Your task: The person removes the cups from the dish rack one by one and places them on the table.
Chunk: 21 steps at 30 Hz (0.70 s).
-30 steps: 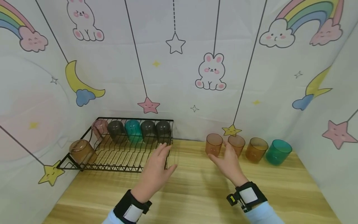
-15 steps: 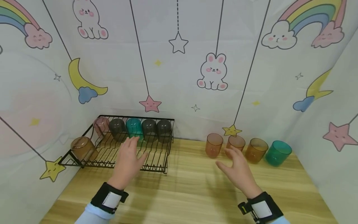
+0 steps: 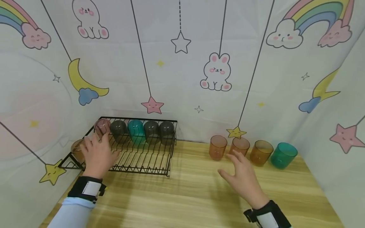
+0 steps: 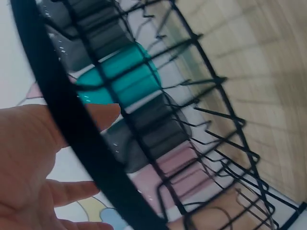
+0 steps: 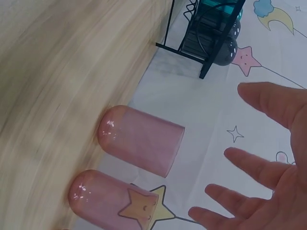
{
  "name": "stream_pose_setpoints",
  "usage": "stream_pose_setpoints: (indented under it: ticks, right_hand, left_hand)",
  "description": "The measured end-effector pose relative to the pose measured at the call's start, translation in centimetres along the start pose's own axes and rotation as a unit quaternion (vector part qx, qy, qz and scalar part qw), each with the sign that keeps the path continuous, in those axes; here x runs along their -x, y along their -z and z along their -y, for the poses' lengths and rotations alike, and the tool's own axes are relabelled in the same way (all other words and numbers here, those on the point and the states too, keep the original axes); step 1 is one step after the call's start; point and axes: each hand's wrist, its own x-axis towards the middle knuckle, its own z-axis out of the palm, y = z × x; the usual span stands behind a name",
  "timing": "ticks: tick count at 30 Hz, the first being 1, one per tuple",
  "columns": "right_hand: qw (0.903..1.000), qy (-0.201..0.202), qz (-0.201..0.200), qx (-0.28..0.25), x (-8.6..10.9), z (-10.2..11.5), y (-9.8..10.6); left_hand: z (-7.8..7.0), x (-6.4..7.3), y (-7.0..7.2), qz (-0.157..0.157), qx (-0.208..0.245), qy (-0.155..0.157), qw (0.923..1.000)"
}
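Observation:
My left hand [image 3: 98,156] hangs over the front left of the black wire rack [image 3: 137,172], fingers spread and holding nothing. Its fingers overlap an upside-down amber glass [image 3: 75,148] there, partly hiding it. Along the rack's back stand more upturned glasses: a pink one [image 3: 101,127], a teal one [image 3: 137,130] and several grey ones [image 3: 151,131]. My right hand [image 3: 245,180], fingers apart, holds nothing in front of the upright glasses on the table. Nearest to it are two pinkish-orange glasses, the left one [image 3: 217,150] and the right one [image 3: 239,145].
An amber glass [image 3: 260,153] and a green glass [image 3: 283,155] continue the row on the right. Behind the wooden table [image 3: 182,196] rises a white cloth backdrop [image 3: 182,79] printed with rabbits and stars. It also encloses both sides.
My left hand has travelled left across the rack, from its right side to the amber glass. My right hand has drawn back from the pinkish-orange glasses, slightly right and toward me.

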Motion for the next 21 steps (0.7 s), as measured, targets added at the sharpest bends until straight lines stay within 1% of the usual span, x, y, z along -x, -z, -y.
stream_pose_setpoints:
  ticks: [3, 7, 12, 14, 16, 21]
  right_hand:
    - [0.9997, 0.017, 0.018, 0.006, -0.1, 0.3, -0.1]
    - [0.999, 0.019, 0.041, 0.006, 0.1, 0.4, -0.2]
    - [0.9986, 0.016, 0.049, 0.004, 0.3, 0.5, -0.1]
    - [0.9987, 0.019, 0.047, 0.004, 0.3, 0.5, -0.1]
    - [0.9988, 0.023, 0.043, 0.004, 0.3, 0.5, -0.2]
    - [0.9987, 0.025, 0.044, 0.004, 0.3, 0.5, -0.5]
  left_hand:
    - [0.8, -0.2, -0.2, 0.009, -0.017, 0.018, 0.9997]
    - [2.0, -0.6, -0.4, 0.024, -0.037, 0.043, 0.9981]
    - [3.5, -1.1, -0.6, 0.052, -0.051, 0.07, 0.9949]
    - [4.0, -1.2, -0.7, 0.06, -0.053, 0.074, 0.994]
    - [4.3, -1.2, -0.8, 0.067, -0.057, 0.076, 0.9932]
    - [4.5, -1.3, -0.9, 0.066, -0.063, 0.084, 0.9923]
